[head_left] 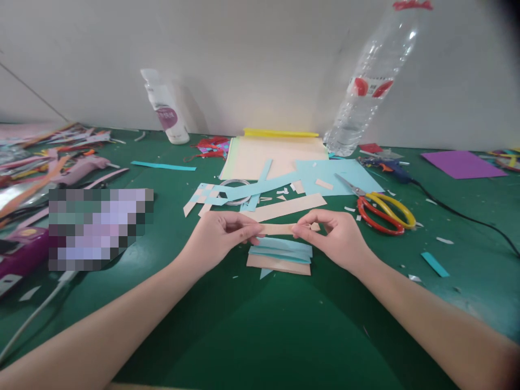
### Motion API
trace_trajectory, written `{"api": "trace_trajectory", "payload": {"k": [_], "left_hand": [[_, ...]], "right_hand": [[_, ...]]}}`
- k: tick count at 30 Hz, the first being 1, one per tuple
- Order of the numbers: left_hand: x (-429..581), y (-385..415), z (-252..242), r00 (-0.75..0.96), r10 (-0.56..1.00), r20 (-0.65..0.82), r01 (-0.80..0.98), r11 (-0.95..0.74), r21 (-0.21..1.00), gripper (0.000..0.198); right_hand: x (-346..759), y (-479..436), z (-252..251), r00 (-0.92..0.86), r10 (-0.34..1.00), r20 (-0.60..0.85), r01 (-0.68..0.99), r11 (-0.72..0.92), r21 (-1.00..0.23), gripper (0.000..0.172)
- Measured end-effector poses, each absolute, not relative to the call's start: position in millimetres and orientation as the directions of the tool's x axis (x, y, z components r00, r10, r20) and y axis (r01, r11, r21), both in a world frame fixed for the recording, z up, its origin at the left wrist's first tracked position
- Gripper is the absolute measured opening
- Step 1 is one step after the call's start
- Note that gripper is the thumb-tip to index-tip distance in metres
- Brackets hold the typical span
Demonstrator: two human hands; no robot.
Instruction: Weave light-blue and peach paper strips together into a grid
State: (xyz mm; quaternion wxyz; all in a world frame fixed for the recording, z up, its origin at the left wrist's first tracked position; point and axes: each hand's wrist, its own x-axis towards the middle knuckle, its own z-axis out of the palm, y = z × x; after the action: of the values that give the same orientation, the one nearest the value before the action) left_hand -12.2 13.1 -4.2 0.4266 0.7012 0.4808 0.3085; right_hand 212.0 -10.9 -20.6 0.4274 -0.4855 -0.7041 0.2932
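Between my hands runs a short beige paper strip (277, 229). My left hand (227, 230) pinches its left end, and my right hand (331, 233) pinches the right end, where a small beige tip pokes out past the fingers. Just below the strip, folded light blue paper strips (280, 250) lie over a beige folded strip (280, 264) on the green table. Behind my fingers is a longer beige strip (290, 207). A woven blue and beige paper piece (206, 196) with long blue tails lies beyond my left hand, partly over a clear tape ring (235, 200).
Scissors (379, 211) with red and yellow handles lie right of my right hand. Blue sheets (333, 176), a paper stack (260, 151), a glue gun (385, 167), a tall bottle (365, 92) and a white bottle (166, 111) stand or lie behind. A blurred phone (101, 227) is left.
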Motion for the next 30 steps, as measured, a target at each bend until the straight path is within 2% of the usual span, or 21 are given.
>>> {"api": "trace_trajectory", "payload": {"k": [7, 12, 19, 23, 27, 30], "left_hand": [[-13.0, 13.1, -3.9, 0.327, 0.945, 0.007, 0.437, -0.158, 0.886, 0.021], [-11.9, 13.3, -3.6, 0.311, 0.95, 0.039, 0.376, -0.161, 0.912, 0.014], [-11.6, 13.0, -3.6, 0.317, 0.943, 0.098, 0.367, -0.217, 0.904, 0.012], [-13.2, 13.5, -3.2, 0.318, 0.941, 0.116, 0.404, -0.245, 0.881, 0.015], [-13.9, 15.5, -2.7, 0.318, 0.942, 0.109, 0.453, -0.252, 0.855, 0.018], [-13.8, 17.7, -2.8, 0.308, 0.944, 0.115, 0.447, -0.251, 0.859, 0.018]], "right_hand": [[213.3, -9.6, -22.1, -0.153, 0.936, 0.318, 0.424, 0.353, -0.834, 0.015], [216.3, -7.4, -24.2, -0.201, 0.932, 0.303, 0.331, 0.355, -0.874, 0.015], [218.7, -5.8, -27.1, -0.176, 0.969, 0.174, 0.243, 0.214, -0.946, 0.021], [217.8, -3.5, -27.6, -0.152, 0.973, 0.175, 0.2, 0.203, -0.959, 0.021], [217.3, -1.8, -27.0, -0.145, 0.974, 0.176, 0.198, 0.203, -0.959, 0.021], [217.4, -0.5, -27.4, -0.071, 0.975, 0.212, 0.262, 0.224, -0.939, 0.02]]}}
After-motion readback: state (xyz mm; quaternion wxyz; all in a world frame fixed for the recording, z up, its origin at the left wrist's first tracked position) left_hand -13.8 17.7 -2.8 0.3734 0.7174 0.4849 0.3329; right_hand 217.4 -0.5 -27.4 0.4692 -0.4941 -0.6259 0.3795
